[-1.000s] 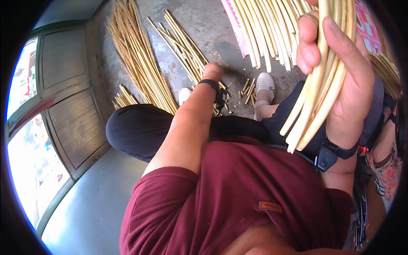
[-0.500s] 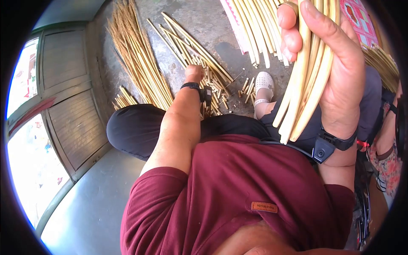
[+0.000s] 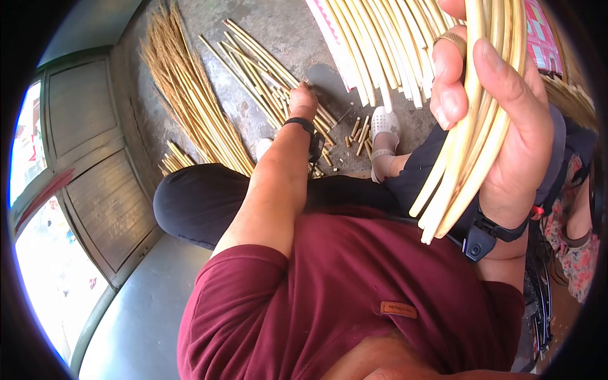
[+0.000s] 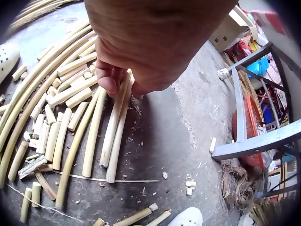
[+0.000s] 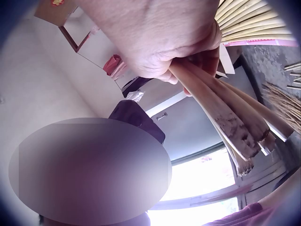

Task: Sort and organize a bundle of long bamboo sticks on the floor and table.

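Note:
My right hand (image 3: pixel 513 126) grips a bundle of pale, peeled-looking plant stalks (image 3: pixel 465 158), raised at the right. Their cut ends point down toward my lap, and the right wrist view shows some ends (image 5: pixel 240 136) dark and ragged. Down at the floor, my left hand (image 3: pixel 304 103) reaches into a loose pile of stalks (image 3: pixel 244 69). In the left wrist view its thumb and fingers pinch two stalks (image 4: pixel 115 127) side by side near one end. Short cut pieces (image 4: pixel 56 132) lie scattered beside them.
Long stalks with brown feathery tops (image 3: pixel 183 88) lie at the left. Many pale stalks (image 3: pixel 373 44) rest on a pink sheet (image 3: pixel 329 38) ahead. Near a white shoe (image 3: pixel 384 126) lie short offcuts (image 3: pixel 360 136). A metal-legged stand (image 4: pixel 254 146) and an orange basket (image 4: pixel 249 132) are beside the floor pile.
My left hand first drew back to the left over the short pieces, then moved right across the pile. The right hand keeps its bundle, shifting only slightly.

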`<state>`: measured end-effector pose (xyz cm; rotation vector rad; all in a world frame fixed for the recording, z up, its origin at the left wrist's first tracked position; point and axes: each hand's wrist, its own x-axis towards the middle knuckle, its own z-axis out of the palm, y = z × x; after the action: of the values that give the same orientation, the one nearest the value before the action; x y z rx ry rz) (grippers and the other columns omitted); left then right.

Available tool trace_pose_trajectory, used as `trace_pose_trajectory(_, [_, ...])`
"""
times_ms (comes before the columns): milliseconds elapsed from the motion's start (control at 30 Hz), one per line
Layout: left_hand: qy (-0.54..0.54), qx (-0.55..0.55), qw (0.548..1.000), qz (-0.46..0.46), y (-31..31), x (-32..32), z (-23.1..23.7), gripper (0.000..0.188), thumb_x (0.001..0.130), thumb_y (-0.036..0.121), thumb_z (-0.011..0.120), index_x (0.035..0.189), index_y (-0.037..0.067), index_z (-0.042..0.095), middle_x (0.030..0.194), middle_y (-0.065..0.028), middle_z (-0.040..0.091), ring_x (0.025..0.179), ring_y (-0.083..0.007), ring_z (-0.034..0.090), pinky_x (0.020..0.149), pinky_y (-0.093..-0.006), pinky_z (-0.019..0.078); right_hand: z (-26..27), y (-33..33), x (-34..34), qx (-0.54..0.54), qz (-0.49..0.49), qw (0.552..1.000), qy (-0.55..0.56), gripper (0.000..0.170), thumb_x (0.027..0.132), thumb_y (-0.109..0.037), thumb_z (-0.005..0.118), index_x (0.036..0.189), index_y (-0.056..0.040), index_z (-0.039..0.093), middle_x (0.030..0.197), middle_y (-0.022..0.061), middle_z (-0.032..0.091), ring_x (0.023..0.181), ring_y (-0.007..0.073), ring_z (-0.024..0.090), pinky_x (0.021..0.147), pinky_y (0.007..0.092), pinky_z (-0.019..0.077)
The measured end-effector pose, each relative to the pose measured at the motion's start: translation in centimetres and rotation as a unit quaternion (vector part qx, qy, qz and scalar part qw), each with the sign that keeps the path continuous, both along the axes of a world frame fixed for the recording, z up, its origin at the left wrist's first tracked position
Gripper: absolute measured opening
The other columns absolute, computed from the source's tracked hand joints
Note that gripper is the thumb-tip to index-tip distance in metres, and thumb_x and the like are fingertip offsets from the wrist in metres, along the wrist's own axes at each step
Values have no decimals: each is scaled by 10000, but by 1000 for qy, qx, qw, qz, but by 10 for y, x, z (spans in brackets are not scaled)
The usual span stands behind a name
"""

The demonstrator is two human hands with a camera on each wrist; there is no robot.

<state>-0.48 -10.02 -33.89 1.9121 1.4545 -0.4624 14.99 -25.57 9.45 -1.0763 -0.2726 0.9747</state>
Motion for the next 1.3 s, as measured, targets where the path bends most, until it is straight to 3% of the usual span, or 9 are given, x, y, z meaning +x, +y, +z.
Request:
trace_pose_trajectory(300, [-16, 40, 996, 81, -5, -9, 10, 309, 864, 139, 515, 1155, 37, 501, 1113, -227, 604, 1055, -397, 578, 887, -447, 470, 3, -1, 1, -19, 37, 999, 2, 417, 850, -122, 606, 1172, 73, 428, 769, 201, 618, 576, 228, 623, 516, 297, 532])
trace_pose_trajectory(467, [-135, 61, 970, 192, 9, -10, 20, 788, 808, 93, 594, 1446, 151, 135, 1137, -298, 565, 1055, -421, 574, 924, -427, 447, -11, 1, 0, 7, 51, 998, -46, 362, 862, -99, 594, 1148, 61, 440, 791, 183, 616, 607, 225, 626, 543, 305, 535])
trace_pose_trajectory(633, [-465, -64, 813, 345, 63, -6, 78, 772, 820, -66, 501, 1454, 110, 96, 1021, -182, 588, 766, -234, 631, 586, -322, 547, -18, 14, -3, 12, 60, 998, -25, 228, 890, -42, 532, 1095, 44, 482, 843, 156, 608, 683, 212, 631, 593, 307, 545])
trace_pose_trajectory(900, [-694, -386, 588, 153, 67, -15, 251, 325, 891, 35, 552, 1207, -19, 502, 1015, -189, 629, 848, -274, 654, 742, -387, 583, -43, 47, -14, 11, 77, 996, -33, 183, 873, -35, 543, 1045, 26, 535, 902, 127, 620, 776, 184, 635, 649, 275, 549])
trace_pose_trajectory(1000, [-668, -419, 611, 67, 37, -14, 306, 268, 890, 68, 576, 1143, -16, 560, 925, -163, 654, 786, -239, 673, 696, -362, 591, -56, 65, -21, 56, 29, 995, -78, 193, 858, -23, 565, 1044, 21, 537, 870, 113, 618, 763, 182, 634, 632, 286, 550])
trace_pose_trajectory(1067, [-629, -427, 649, 34, 20, -14, 331, 243, 892, 85, 583, 1115, -11, 581, 878, -152, 663, 746, -226, 680, 673, -351, 594, -52, 52, -15, 179, 180, 967, 15, 200, 848, -14, 576, 1041, 17, 534, 858, 110, 604, 759, 189, 631, 612, 296, 551])
trace_pose_trajectory(1167, [-630, -391, 668, 63, 2, -12, 334, 142, 906, 127, 584, 984, 10, 602, 838, -134, 666, 687, -216, 681, 644, -329, 596, -40, 51, -21, 170, 178, 969, 23, 224, 830, 23, 570, 1048, -1, 523, 838, 108, 577, 737, 195, 621, 569, 310, 551])
trace_pose_trajectory(1233, [-634, -379, 671, 65, -2, -12, 326, 227, 942, 217, 533, 992, 2, 585, 875, -126, 663, 752, -207, 671, 678, -340, 582, -53, 70, -34, 108, 15, 994, -29, 236, 828, 38, 556, 1057, -6, 521, 834, 111, 577, 721, 191, 618, 565, 312, 551])
trace_pose_trajectory(1300, [-646, -361, 666, 100, -10, -10, 310, 333, 983, 288, 449, 1069, -12, 567, 954, -135, 659, 860, -216, 662, 741, -364, 568, -53, 71, -31, 112, 14, 993, -38, 299, 824, 47, 544, 1113, -8, 491, 853, 100, 583, 723, 187, 615, 624, 311, 553])
